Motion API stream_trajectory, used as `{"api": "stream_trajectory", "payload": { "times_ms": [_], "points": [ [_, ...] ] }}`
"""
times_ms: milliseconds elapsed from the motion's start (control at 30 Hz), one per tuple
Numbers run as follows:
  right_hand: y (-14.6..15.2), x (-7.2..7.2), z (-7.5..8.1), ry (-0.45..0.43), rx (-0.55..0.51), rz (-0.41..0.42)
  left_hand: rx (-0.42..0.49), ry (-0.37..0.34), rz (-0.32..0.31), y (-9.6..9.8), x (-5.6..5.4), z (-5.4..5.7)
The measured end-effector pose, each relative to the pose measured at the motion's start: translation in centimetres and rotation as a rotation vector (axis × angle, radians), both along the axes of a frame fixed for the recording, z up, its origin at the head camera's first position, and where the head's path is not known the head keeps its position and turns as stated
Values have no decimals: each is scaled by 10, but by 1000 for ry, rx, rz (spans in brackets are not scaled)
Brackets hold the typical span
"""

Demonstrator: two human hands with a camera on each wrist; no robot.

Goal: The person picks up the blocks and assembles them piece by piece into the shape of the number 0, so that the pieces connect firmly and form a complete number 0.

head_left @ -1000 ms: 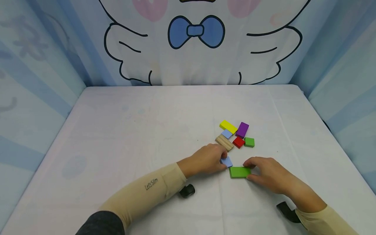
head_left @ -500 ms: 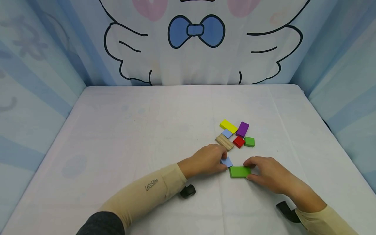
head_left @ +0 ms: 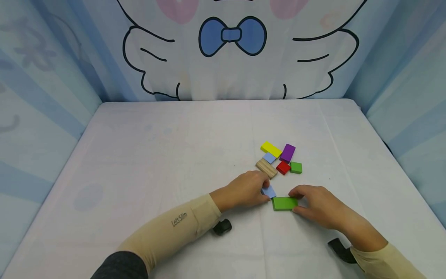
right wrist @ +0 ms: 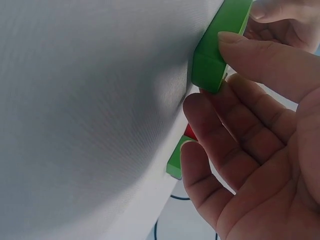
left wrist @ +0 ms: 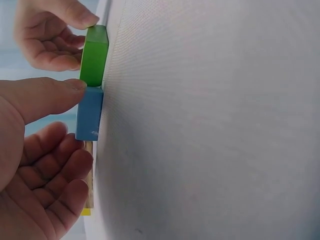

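At the left, we see the left grip (head_left: 244,189), curled in, its thumb and fingers pinching the blue block (head_left: 269,192) just right of it on the bench (head_left: 146,159). Next lies the long green block (head_left: 284,204), long side running left to right, its far left corner at the blue one. Last, the right grip (head_left: 317,205) pinches its right end, only as wide as the block.

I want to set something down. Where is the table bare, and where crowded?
Bare: the table beyond and left of the left sleeve; behind the yellow block, to the curtain; right of the small green block. Crowded: from the near blue block in the left hand and the long green block in the right hand to the yellow block.
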State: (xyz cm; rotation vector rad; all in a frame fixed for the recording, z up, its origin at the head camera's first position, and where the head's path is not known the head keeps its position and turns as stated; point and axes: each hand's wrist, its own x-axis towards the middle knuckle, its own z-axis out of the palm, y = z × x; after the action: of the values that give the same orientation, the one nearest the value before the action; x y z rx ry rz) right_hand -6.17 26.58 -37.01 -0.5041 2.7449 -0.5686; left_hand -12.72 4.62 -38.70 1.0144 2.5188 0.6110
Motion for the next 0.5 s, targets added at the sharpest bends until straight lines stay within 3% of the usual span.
{"api": "stream_trajectory", "payload": {
  "times_ms": [267, 500],
  "points": [
    [1, 0, -1, 8, 10, 4, -13, -45, 22, 0, -1, 1],
    [1, 0, -1, 7, 7, 1, -11, -36, 25, 1, -1, 0]
  ]
}}
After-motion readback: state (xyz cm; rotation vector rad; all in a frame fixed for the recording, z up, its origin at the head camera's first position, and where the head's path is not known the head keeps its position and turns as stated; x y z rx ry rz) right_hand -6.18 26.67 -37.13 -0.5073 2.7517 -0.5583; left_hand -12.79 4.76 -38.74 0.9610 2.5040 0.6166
